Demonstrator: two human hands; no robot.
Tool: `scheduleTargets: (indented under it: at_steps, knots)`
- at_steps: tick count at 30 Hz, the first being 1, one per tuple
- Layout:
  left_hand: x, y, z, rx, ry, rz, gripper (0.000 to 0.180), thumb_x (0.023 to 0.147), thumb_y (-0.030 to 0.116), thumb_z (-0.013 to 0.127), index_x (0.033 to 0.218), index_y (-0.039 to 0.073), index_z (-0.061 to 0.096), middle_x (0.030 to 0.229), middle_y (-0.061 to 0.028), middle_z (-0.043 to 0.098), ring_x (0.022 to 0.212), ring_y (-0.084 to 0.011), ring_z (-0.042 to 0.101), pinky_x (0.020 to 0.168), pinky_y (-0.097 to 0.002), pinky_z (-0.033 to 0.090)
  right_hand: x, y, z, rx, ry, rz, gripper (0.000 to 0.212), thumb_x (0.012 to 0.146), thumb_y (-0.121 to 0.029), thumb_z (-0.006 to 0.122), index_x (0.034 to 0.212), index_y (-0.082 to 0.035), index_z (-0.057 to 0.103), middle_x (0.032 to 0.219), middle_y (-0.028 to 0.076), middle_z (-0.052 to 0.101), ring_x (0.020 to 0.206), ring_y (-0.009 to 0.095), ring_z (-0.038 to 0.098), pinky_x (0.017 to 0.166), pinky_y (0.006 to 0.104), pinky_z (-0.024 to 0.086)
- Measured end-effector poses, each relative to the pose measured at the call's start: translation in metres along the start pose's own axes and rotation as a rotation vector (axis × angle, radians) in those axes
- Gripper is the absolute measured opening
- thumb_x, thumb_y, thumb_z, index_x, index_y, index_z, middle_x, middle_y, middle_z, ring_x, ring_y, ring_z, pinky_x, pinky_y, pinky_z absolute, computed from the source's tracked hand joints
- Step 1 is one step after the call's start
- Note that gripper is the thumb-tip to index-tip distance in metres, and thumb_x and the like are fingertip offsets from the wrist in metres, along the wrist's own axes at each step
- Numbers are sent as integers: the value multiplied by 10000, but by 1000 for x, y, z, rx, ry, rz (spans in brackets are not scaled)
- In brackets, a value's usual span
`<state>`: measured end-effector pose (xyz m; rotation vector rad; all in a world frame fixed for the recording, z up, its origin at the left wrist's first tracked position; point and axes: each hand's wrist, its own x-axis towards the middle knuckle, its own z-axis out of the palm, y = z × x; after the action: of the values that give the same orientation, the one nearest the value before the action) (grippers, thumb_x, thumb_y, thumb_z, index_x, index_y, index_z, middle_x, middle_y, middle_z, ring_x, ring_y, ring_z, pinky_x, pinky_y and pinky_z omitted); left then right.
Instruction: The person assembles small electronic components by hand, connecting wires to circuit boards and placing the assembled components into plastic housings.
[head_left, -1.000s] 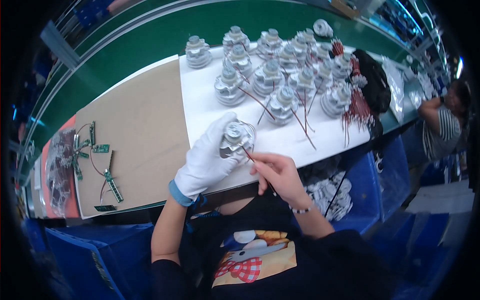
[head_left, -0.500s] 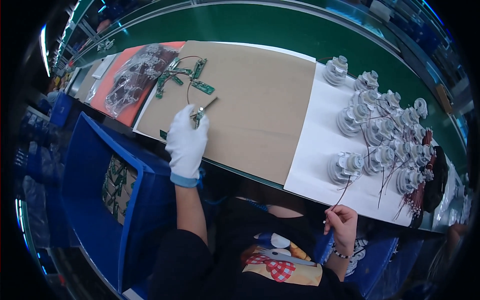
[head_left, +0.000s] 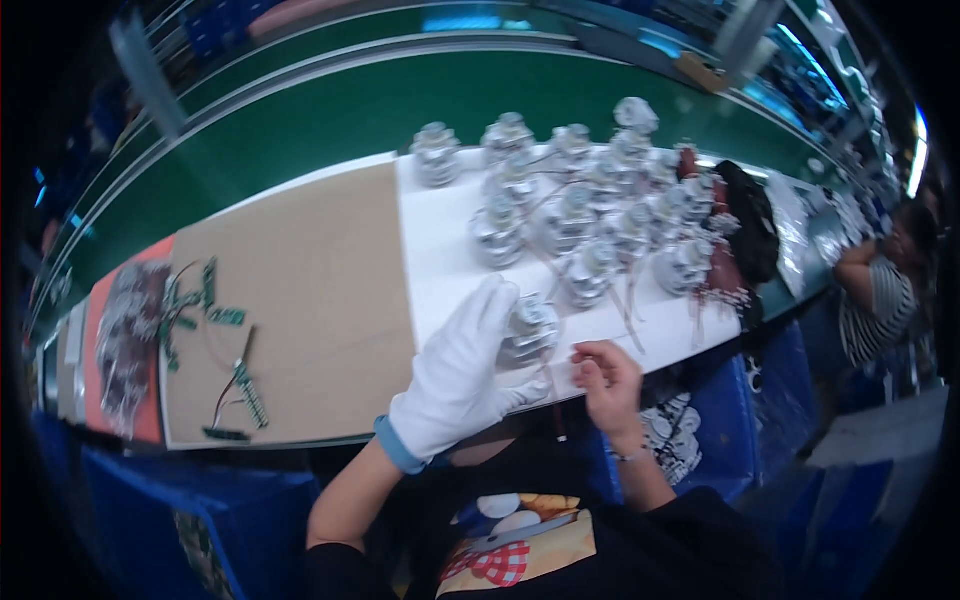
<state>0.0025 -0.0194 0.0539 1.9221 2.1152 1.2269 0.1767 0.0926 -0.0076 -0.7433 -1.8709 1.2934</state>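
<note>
My left hand (head_left: 455,370), in a white glove with a blue cuff, reaches to the nearest silver-white, motor-like unit (head_left: 528,332). Its fingers lie along the unit's left side and the thumb is stretched out in front, spread apart. The unit stands upright near the front edge of a white sheet (head_left: 440,280), and a thin dark wire (head_left: 559,415) hangs from it over the edge. Bare and loosely curled, my right hand (head_left: 612,390) is just right of that wire, with thumb and forefinger apart. Nothing shows between them, though blur hides some detail.
Several similar units (head_left: 570,215) crowd the white sheet behind. Green circuit boards (head_left: 250,395) with wires lie on brown cardboard (head_left: 310,300), beside a clear bag of parts (head_left: 130,340). A dark red wire bundle (head_left: 725,265) lies right. Blue bins (head_left: 720,430) stand below; another person (head_left: 880,280) is at right.
My view has turned right. My left hand has let go of the small circuit board and moved right to the nearest unit. My right hand has come off the wire and moved up.
</note>
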Motion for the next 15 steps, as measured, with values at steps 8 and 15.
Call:
scheduleTargets:
  at_steps: [8,15]
  knots:
    - [26,-10,15,-157,-133,-293,517,672,280,733,1083,39,534,963,-158,604,888,-293,605,772,-354,482,-16,-2,-13,26,14,-332,314,919,-201,428,853,45,612,722,112,606,556,140,572,530,215,453]
    - [59,-65,-44,-104,444,-492,401,745,269,696,1025,9,573,885,-130,629,807,-198,625,722,-300,488,17,-36,-80,-318,189,-597,542,954,-358,296,732,18,618,589,83,589,523,192,581,494,268,460]
